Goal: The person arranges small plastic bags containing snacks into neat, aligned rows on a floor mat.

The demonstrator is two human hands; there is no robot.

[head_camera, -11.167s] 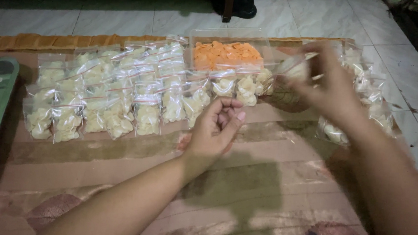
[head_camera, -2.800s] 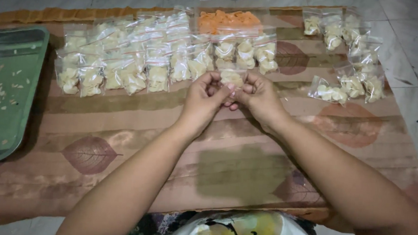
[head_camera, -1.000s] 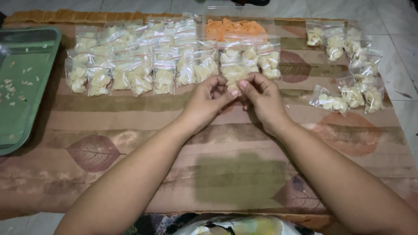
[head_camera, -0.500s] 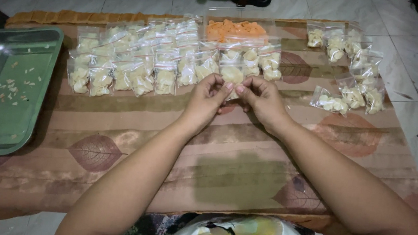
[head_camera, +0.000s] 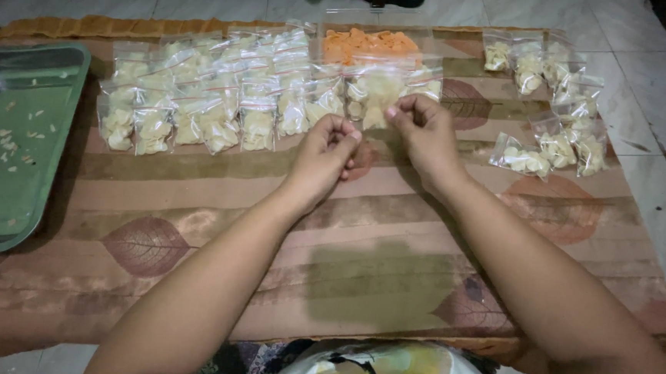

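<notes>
Since half a second ago both hands have drawn slightly apart, and the small clear plastic bag of pale chips (head_camera: 378, 97) has come up between them.

Left hand (head_camera: 327, 150): fingers curled in toward the palm, fingertips pinched together near the bag's lower left corner; whether they grip it, I cannot tell.
Right hand (head_camera: 426, 133): thumb and forefinger closed on the bag's right edge, holding it just above the mat.
Brown leaf-patterned woven mat (head_camera: 193, 201): lies under both hands.
Rows of filled clear bags of pale chips (head_camera: 222, 103): laid flat on the mat, just beyond the left hand.
Clear bag of orange chips (head_camera: 369, 44): behind the held bag.
Loose cluster of filled bags (head_camera: 557, 108): far right of the mat.
Green metal tray with scattered crumbs (head_camera: 12, 144): at the left edge.
</notes>
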